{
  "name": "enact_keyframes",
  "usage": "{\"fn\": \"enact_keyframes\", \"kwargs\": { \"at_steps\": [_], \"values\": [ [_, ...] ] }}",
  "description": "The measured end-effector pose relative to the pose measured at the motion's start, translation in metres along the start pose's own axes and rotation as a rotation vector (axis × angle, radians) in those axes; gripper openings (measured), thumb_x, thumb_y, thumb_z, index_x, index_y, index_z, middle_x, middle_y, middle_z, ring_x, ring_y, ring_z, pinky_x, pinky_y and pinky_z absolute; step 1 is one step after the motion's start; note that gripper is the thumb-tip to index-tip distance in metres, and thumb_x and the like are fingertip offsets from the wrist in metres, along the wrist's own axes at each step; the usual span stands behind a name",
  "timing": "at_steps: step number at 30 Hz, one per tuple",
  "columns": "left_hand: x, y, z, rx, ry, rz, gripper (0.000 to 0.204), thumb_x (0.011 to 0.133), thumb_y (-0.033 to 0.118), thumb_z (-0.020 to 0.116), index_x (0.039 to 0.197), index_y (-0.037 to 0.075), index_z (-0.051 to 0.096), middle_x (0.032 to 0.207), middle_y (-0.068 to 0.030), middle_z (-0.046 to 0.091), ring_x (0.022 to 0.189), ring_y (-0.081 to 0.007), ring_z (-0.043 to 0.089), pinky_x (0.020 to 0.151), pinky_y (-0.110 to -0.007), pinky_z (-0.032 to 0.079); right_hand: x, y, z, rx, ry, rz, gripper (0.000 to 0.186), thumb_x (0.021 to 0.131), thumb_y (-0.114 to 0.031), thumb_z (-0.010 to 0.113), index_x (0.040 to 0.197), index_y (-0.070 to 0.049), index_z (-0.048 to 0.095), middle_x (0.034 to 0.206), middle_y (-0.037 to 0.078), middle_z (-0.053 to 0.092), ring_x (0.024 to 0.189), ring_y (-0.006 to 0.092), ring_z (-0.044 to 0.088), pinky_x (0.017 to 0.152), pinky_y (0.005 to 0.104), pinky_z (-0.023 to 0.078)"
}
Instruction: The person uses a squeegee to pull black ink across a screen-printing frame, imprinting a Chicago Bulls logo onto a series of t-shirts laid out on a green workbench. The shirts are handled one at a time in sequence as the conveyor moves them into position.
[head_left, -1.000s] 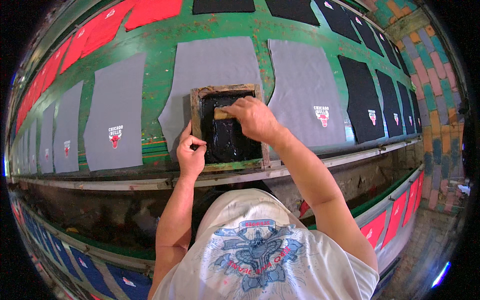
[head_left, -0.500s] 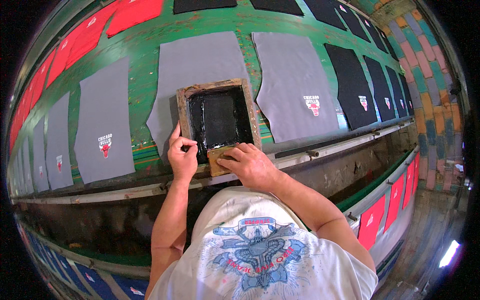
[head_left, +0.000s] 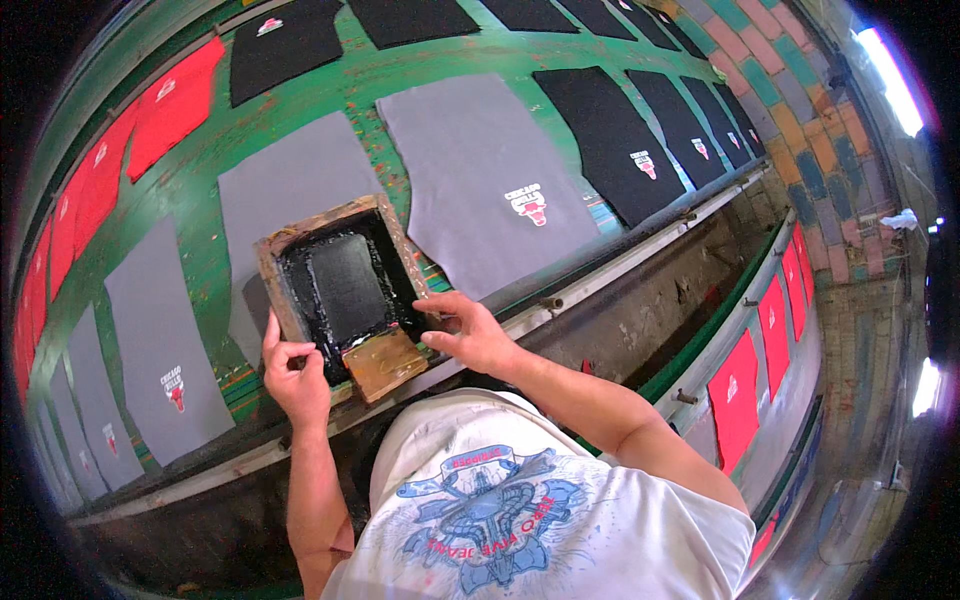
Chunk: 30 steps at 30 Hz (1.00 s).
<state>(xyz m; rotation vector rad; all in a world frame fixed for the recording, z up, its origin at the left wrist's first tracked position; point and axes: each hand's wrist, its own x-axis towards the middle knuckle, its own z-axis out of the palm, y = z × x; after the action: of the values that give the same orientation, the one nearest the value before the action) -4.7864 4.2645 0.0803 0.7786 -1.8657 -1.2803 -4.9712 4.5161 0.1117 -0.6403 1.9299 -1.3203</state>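
A wooden screen printing frame (head_left: 318,218), its mesh and inner walls smeared with black ink, sits over a grey fabric panel (head_left: 290,165) at the table's near edge. My left hand (head_left: 300,385) is closed on the frame's left side near the lower corner, with thumb and a finger curled together. At the lower right corner, my right hand (head_left: 475,338) grips the frame's side between thumb and fingers. A squeegee with a wooden block (head_left: 385,365) leans in the frame's near end, touched by neither hand. The frame hides part of the fabric underneath.
Grey panels with a small print (head_left: 160,340) lie to the left, another grey one (head_left: 480,170) to the right, then black panels (head_left: 610,140). Red panels (head_left: 178,100) line the far left. A metal rail (head_left: 620,260) edges the green table (head_left: 395,45). Behind my right arm, red panels (head_left: 735,400) lie on another table.
My right hand has let go of the squeegee and moved to the frame's right side. My left hand stays on the frame. The whole view has turned and shifted.
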Motion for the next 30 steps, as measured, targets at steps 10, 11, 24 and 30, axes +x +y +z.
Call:
{"fn": "enact_keyframes", "kwargs": {
  "at_steps": [10, 11, 24, 30],
  "values": [
    [0.0, 0.054, 0.119, -0.14, 0.046, 0.009, 0.018, 0.086, -0.015, 0.07, 0.087, 0.003, 0.066, 0.172, -0.0287, 0.051, 0.155, -0.0316, 0.055, 0.124, -0.042, 0.043, -0.012, 0.015, -0.13, 0.203, 0.123, -0.296, 0.052, 0.093, -0.019, 0.086, 0.143, -0.011, 0.077, 0.166, 0.023, 0.053, 0.155, 0.0356, 0.052, 0.128, 0.0463, 0.043],
    [-0.003, 0.059, 0.143, -0.182, 0.047, 0.013, 0.019, 0.086, -0.015, 0.071, 0.087, 0.003, 0.067, 0.172, -0.0292, 0.051, 0.155, -0.0313, 0.055, 0.122, -0.042, 0.045, -0.012, 0.021, -0.151, 0.19, 0.134, -0.307, 0.051, 0.094, -0.018, 0.085, 0.143, -0.01, 0.077, 0.165, 0.023, 0.053, 0.156, 0.0338, 0.051, 0.128, 0.0461, 0.042],
    [-0.056, 0.076, 0.339, -0.189, 0.013, -0.002, 0.021, 0.084, -0.016, 0.07, 0.085, 0.004, 0.065, 0.172, -0.0326, 0.049, 0.158, -0.0365, 0.052, 0.126, -0.045, 0.043, -0.028, 0.098, -0.33, 0.265, 0.149, -0.197, 0.042, 0.095, -0.008, 0.081, 0.137, -0.004, 0.078, 0.165, 0.019, 0.055, 0.15, 0.0284, 0.057, 0.127, 0.0428, 0.044],
    [-0.062, 0.074, 0.348, -0.227, -0.013, -0.046, 0.02, 0.084, -0.015, 0.072, 0.085, 0.004, 0.065, 0.173, -0.0304, 0.048, 0.16, -0.0362, 0.05, 0.128, -0.045, 0.04, -0.028, 0.112, -0.347, 0.214, 0.132, -0.184, 0.044, 0.092, -0.009, 0.081, 0.135, -0.003, 0.079, 0.161, 0.023, 0.062, 0.15, 0.0311, 0.057, 0.128, 0.0453, 0.042]
  ]
}}
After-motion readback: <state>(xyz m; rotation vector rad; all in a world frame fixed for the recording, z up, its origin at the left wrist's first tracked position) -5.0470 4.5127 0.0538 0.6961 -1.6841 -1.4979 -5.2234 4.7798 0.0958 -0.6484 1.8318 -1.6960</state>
